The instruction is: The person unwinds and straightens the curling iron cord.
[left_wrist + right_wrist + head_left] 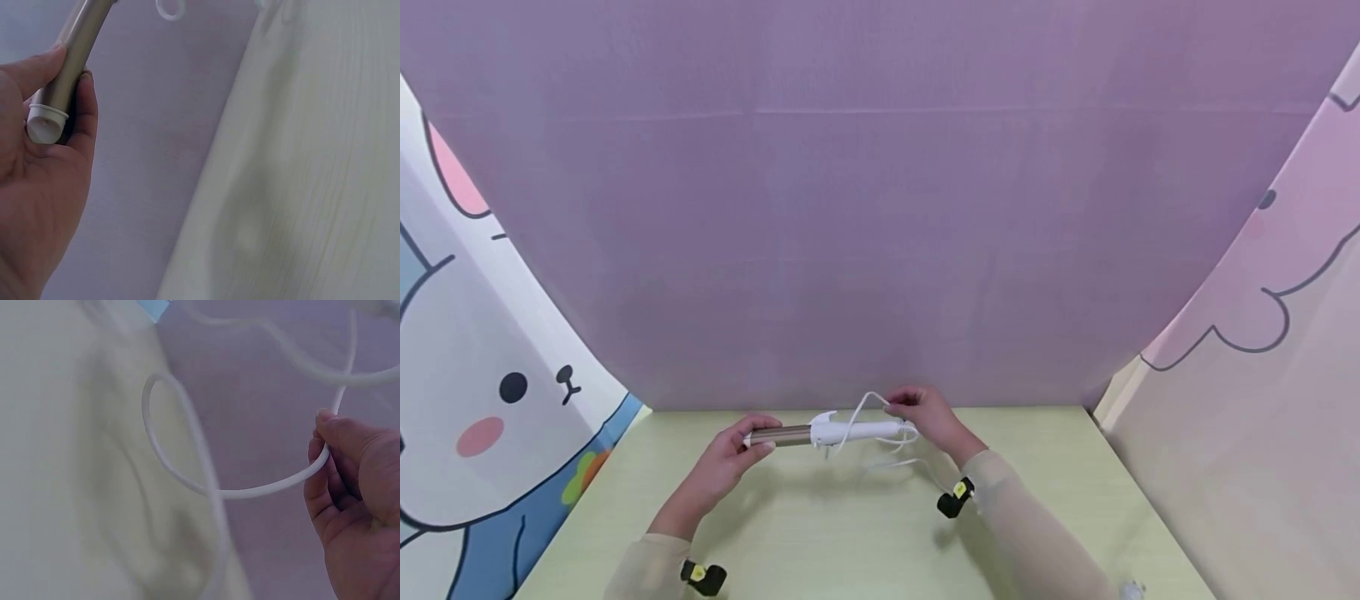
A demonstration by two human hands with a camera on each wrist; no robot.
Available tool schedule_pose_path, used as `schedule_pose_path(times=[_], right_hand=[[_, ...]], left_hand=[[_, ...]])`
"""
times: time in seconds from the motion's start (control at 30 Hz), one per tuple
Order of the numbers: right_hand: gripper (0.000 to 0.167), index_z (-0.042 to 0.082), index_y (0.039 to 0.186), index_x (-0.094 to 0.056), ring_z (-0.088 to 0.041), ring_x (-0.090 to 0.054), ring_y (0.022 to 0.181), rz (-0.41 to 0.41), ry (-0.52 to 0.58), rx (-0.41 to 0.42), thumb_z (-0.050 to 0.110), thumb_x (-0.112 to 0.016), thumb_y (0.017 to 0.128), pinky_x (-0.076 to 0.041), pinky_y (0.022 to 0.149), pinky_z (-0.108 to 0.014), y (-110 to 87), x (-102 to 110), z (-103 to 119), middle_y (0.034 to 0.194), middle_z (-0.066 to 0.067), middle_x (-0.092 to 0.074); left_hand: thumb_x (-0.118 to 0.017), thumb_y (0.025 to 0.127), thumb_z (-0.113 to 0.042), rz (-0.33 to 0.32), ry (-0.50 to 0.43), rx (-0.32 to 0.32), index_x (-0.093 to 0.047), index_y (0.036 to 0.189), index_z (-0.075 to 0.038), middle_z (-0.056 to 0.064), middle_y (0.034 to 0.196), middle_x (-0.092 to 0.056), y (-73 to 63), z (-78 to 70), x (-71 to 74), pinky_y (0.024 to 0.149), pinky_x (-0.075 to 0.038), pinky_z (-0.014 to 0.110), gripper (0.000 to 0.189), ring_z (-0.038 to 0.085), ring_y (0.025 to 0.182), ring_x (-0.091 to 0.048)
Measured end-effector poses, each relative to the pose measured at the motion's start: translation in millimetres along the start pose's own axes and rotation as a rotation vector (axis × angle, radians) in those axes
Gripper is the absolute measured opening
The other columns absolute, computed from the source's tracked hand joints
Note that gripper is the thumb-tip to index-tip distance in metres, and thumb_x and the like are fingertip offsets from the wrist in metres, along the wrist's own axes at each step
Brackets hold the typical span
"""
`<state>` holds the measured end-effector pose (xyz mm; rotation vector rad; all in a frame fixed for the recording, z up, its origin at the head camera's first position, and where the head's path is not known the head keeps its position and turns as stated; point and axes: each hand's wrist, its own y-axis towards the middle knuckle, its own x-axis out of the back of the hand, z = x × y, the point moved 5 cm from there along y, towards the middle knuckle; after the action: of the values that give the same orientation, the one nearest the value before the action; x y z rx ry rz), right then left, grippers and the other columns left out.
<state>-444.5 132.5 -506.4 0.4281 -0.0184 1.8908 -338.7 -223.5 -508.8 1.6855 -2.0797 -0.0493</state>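
Observation:
A curling iron (848,431) with a white handle and a bronze barrel is held level above the table. My left hand (730,454) grips the barrel at its tip, thumb on one side and fingers on the other. The white end cap (47,125) of the barrel shows in the left wrist view. My right hand (927,417) pinches the white cord (269,487) between thumb and fingers, beside the handle's end. From there the cord loops past the handle and hangs down in slack curves.
The pale green tabletop (820,533) lies below both hands. A purple backdrop (880,208) rises at its far edge, with printed cartoon panels on the left (490,350) and right (1262,275). A small whitish object (1132,591) sits near the right front, partly cut off.

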Motion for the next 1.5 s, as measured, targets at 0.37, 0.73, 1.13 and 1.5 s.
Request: schedule_pose_path(times=[0.37, 0.73, 1.13, 1.5], right_hand=[[0.02, 0.002, 0.117, -0.081, -0.018, -0.07, 0.096, -0.041, 0.005, 0.04, 0.015, -0.081, 0.103, -0.058, 0.09, -0.043, -3.4, 32.0, 36.9, 0.102, -0.003, -0.079], [0.011, 0.003, 0.109, -0.082, -0.021, -0.066, 0.088, -0.06, -0.02, 0.11, 0.011, -0.082, 0.101, -0.054, 0.076, -0.032, -20.0, 35.0, 65.7, 0.096, -0.007, -0.077], [0.011, -0.005, 0.109, -0.079, -0.011, -0.066, 0.085, -0.029, -0.014, 0.156, 0.004, -0.079, 0.102, -0.055, 0.079, -0.028, -37.5, 44.6, 62.1, 0.094, -0.001, -0.076], [0.007, 0.006, 0.106, -0.081, -0.015, -0.066, 0.091, -0.039, -0.073, 0.117, 0.011, -0.081, 0.102, -0.054, 0.081, -0.031, -49.6, 63.5, 40.0, 0.098, -0.003, -0.076]], left_hand=[[-0.072, 0.109, -0.011, -0.007, 0.017, 0.006, -0.068, 0.138, -0.005, 0.02, 0.127, -0.066, -1.3, 5.0, 1.0, 0.079, -0.051, 0.03, 0.03, 0.016, 0.097, -0.06], [-0.072, 0.109, -0.011, -0.075, 0.04, 0.049, -0.068, 0.139, -0.007, 0.017, 0.124, -0.066, -3.7, 7.5, 6.3, 0.074, -0.048, 0.03, 0.031, 0.017, 0.091, -0.056], [-0.072, 0.11, -0.016, -0.14, 0.078, 0.085, -0.067, 0.144, -0.009, 0.017, 0.132, -0.065, -9.8, 12.3, 23.1, 0.078, -0.05, 0.03, 0.035, 0.019, 0.098, -0.057], [-0.069, 0.112, -0.02, -0.187, 0.159, 0.105, -0.064, 0.147, -0.008, 0.016, 0.131, -0.065, -24.8, 16.6, 48.9, 0.078, -0.049, 0.03, 0.037, 0.018, 0.099, -0.057]])
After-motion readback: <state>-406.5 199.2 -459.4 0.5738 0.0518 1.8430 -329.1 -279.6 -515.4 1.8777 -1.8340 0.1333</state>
